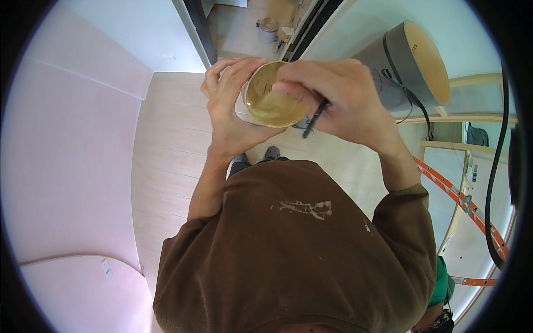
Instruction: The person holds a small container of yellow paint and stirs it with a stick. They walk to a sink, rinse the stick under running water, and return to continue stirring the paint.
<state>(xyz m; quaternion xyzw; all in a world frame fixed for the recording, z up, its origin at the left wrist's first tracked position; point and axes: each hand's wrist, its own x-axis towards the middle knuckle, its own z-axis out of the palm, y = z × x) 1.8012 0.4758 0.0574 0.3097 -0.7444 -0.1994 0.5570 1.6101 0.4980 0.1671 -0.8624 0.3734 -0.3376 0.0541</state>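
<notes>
My left hand (230, 105) is wrapped around a round tub (275, 119) with a yellowish inside, fingers along its far left side and thumb below. The open mouth of the tub faces up toward me. Above it, my right hand (344, 100) is closed on a slim tool with a dark handle (315, 119); the handle's end sticks out below the fist. The fingertips of that hand reach over the tub's mouth. They are slightly blurred, and the tool's working end is hidden, so its kind cannot be made out.
Beyond the doorway, a grey bucket (267, 32) stands on the floor. A large grey drum-shaped piece with a wooden face (430, 61) is at far right. An orange ladder (461, 200) leans on the right, near a person in a green top (438, 283). A pale wall (78, 139) runs along the left.
</notes>
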